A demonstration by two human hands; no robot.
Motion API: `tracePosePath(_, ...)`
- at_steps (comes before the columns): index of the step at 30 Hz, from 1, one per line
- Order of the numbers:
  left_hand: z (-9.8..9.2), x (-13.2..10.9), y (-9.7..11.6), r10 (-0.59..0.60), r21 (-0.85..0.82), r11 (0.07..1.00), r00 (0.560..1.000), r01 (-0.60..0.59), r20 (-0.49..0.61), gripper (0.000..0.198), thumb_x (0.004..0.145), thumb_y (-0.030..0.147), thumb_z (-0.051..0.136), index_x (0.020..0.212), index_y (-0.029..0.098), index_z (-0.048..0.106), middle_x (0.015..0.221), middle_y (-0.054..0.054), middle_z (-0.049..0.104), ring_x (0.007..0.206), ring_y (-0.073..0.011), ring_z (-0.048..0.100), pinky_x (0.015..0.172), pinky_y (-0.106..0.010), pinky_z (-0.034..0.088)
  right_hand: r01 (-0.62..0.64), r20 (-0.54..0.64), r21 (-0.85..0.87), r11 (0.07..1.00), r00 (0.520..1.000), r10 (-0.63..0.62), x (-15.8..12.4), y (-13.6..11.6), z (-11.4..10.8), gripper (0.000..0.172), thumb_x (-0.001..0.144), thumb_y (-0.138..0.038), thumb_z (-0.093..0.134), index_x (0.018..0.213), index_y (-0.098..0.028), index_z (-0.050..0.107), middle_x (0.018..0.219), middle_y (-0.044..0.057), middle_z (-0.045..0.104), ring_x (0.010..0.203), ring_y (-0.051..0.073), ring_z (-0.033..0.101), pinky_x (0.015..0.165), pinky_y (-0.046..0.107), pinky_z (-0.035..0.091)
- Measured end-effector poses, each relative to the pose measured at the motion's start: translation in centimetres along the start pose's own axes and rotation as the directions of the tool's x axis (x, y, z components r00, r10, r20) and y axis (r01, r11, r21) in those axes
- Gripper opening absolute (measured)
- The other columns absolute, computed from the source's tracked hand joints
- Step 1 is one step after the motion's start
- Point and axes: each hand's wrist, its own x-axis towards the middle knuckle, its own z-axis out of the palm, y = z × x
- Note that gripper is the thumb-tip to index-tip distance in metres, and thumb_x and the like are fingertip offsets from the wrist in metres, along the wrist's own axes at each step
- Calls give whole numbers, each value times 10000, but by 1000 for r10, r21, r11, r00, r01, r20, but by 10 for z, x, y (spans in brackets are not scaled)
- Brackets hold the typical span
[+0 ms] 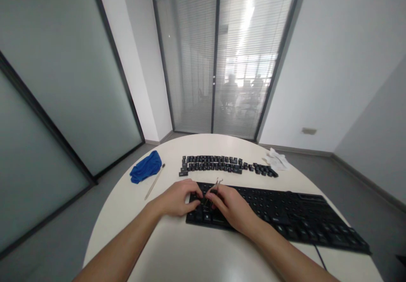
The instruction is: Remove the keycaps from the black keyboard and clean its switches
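Observation:
My right hand grips a thin metal wire keycap puller between thumb and fingers, over the left part of a black keyboard. The wire's bent ends point up past my fingers; its lower end is partly hidden. Close beside it, my left hand rests at the keyboard's left end, thumb and index finger curled toward each other in a pinch. What lies between those fingertips is too dark to make out. Behind the keyboard, loose black keycaps lie in rows on the white table.
To the left lie a crumpled blue cloth and a thin brush. A crumpled white tissue sits at the table's far right. The keyboard's cable runs toward the near edge. Glass doors with blinds stand beyond.

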Motion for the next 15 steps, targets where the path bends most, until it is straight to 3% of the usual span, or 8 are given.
tracePosePath(7, -1, 1, 2, 40, -26, 999, 999, -39, 23, 192, 774, 187, 652, 960, 231, 644, 968, -16, 684, 952, -208, 597, 877, -326, 450, 90, 5, -4, 996, 996, -90, -1, -4, -1, 163, 973, -276, 536, 911, -197, 664, 898, 38, 698, 838, 181, 635, 764, 275, 454)
tracePosePath(15, -1, 2, 4, 40, -40, 998, 999, -39, 25, 143, 774, 167, 640, 905, 225, 645, 948, -20, 662, 945, -206, 590, 875, -319, 450, 153, 24, -70, 986, 988, -152, -2, -5, 6, 160, 971, -266, 547, 892, -191, 664, 856, 29, 682, 789, 166, 620, 727, 265, 453)
